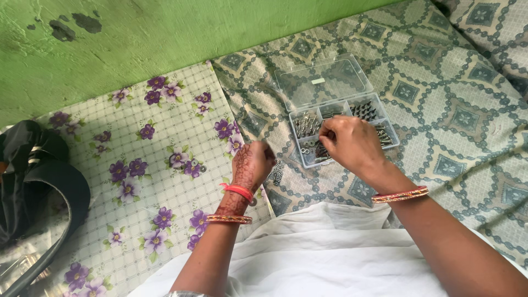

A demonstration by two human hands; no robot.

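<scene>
Over the clear compartment box (336,118), your right hand (352,146) pinched small metal screws (308,125); your left hand (252,164), fingers curled together, hovered just left, farther away.

patterned bed (467,115); clear box (335,110); floral sheet (159,181)

The patterned bedspread (456,110) lies bare to the right of the clear compartment box (335,118), whose open lid (322,82) blocks the far side, while the black bag (33,181) crowds the floral sheet's (159,192) left edge.
</scene>
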